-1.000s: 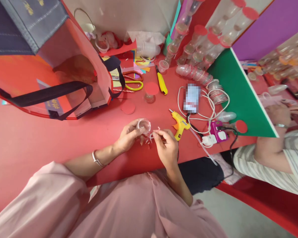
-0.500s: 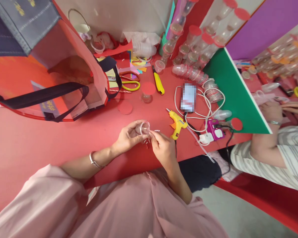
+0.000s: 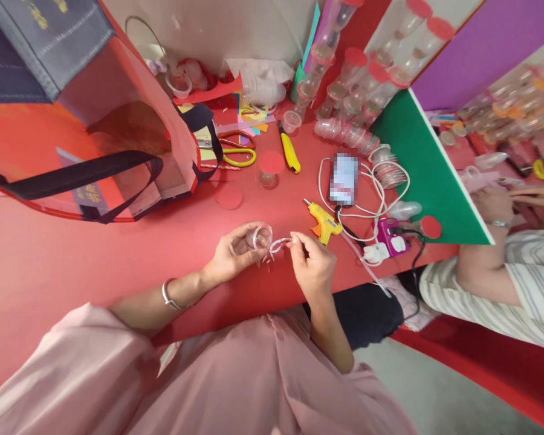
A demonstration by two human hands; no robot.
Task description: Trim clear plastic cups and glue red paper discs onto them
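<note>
My left hand is wrapped round a small clear plastic cup, tilted with its mouth turned to the right. A pinch of my right hand holds the end of a thin whitish strip, whose other end hangs close to the cup's rim; whether the two are joined I cannot tell. Small white scraps lie on the red table under the cup. Just beyond my right hand lies a yellow glue gun. A red paper disc lies flat past my left hand.
An open red bag stands at left. Scissors, a yellow utility knife and a red-topped cup lie beyond my hands. A phone with coiled cable, a purple power adapter and a green divider stand right. Another person's hand works beyond it.
My right hand first came in against the cup's rim, then drew away to the right, stretching the strip out. My left hand turned the cup from facing up to facing right.
</note>
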